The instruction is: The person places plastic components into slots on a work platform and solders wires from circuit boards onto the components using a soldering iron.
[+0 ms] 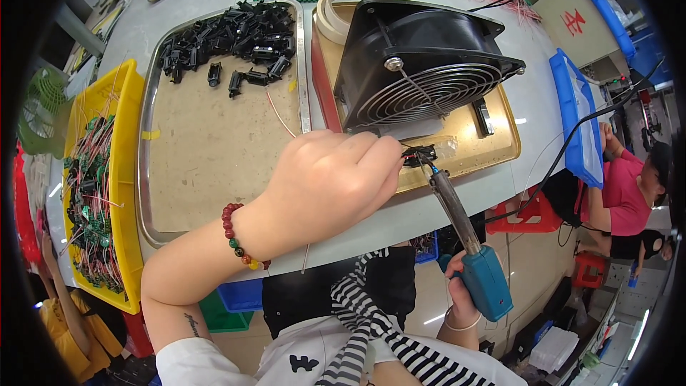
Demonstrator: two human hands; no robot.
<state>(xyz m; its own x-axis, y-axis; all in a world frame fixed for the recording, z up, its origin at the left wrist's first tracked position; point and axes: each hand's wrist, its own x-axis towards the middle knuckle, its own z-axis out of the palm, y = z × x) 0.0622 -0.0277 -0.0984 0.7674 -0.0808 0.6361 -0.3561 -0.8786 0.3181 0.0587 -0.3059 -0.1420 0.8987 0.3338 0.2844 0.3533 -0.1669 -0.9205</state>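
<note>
My left hand [336, 175] is closed in a pinch over the front edge of a gold-coloured tray [507, 129]. Its fingertips are partly hidden, right beside a small black plastic part [420, 155]. A thin pale wire [280, 114] runs under that hand, and a wire end shows below it. In my right hand [461, 297] is a blue-green soldering gun [486, 282], gripped by its handle. Its long metal barrel slants up to the left, and the tip meets the black part beside my left fingertips.
A black fan [429, 64] with a wire guard stands on the tray, near tape rolls [332, 21]. Left is a metal tray [214, 171] holding many black parts [250, 32]. Beyond it sits a yellow bin [128, 207] of wired boards. Black cables hang at right; people sit nearby.
</note>
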